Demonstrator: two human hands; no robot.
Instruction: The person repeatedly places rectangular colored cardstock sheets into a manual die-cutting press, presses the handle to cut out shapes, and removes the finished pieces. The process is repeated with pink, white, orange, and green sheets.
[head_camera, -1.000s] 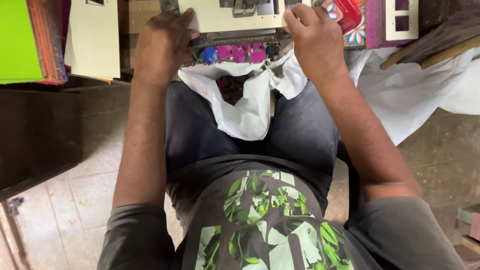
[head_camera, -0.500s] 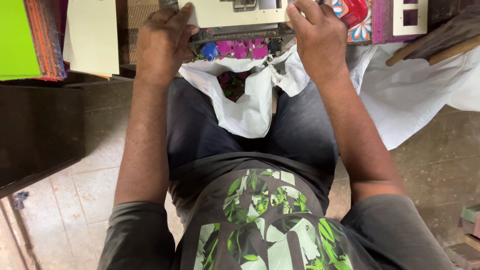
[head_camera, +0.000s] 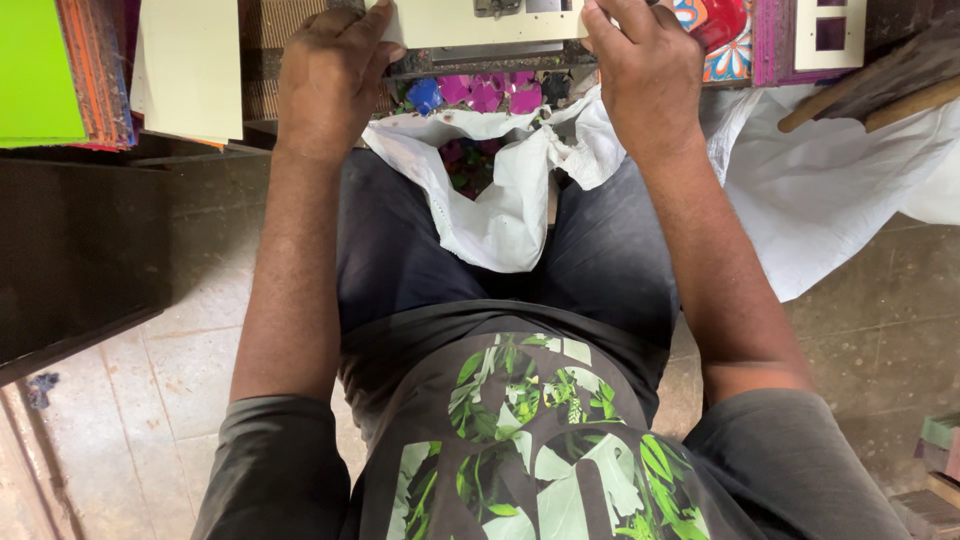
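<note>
Both hands grip a cream board: left hand (head_camera: 330, 75), right hand (head_camera: 640, 75). The cream board (head_camera: 470, 20), partly cropped, could slip and scatter pink cutouts (head_camera: 490, 93) beyond the white bag (head_camera: 500, 210).

Cream flat board (head_camera: 470, 20): lies level at 12 o'clock, pressed at both ends by the hands. White open bag (head_camera: 500, 200): hangs beneath its near edge, across the lap, mouth upward, holding pink and blue cut pieces (head_camera: 480, 95).
</note>
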